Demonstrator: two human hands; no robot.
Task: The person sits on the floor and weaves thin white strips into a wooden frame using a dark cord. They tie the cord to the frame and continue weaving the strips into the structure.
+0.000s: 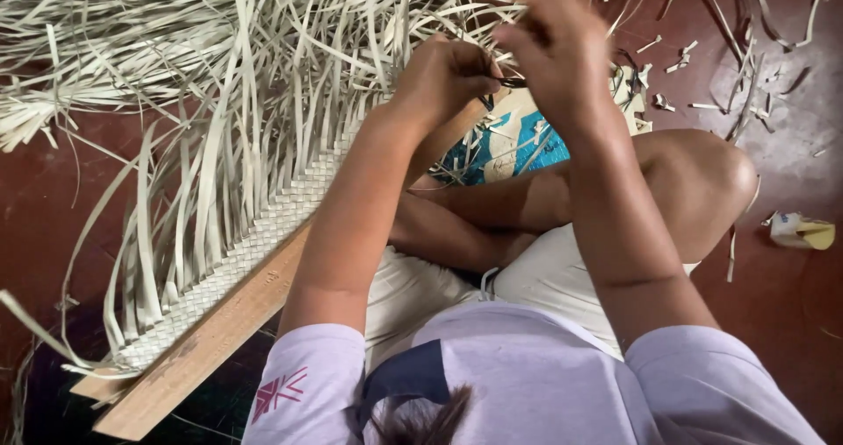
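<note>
Woven mat [263, 226]: narrow band of pale, flat plaited strips in a tight diagonal check, running from 7 o'clock up toward the centre, lying flat on the floor along a wooden plank.

Loose strips [219, 76]: long, pale, ribbon-like ends fanning out of the band's far edge toward 10 to 12 o'clock, unwoven, curled and overlapping in a tangle.

Dark thin strand [512, 82]: short, held between both hands at about 12 o'clock; kind unclear.

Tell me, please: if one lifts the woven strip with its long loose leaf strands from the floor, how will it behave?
The woven strip would probably sag, being thin and flat. Its loose strands already curl and splay, so they likely flop and tangle. It looks light, mere dry leaf.
</note>
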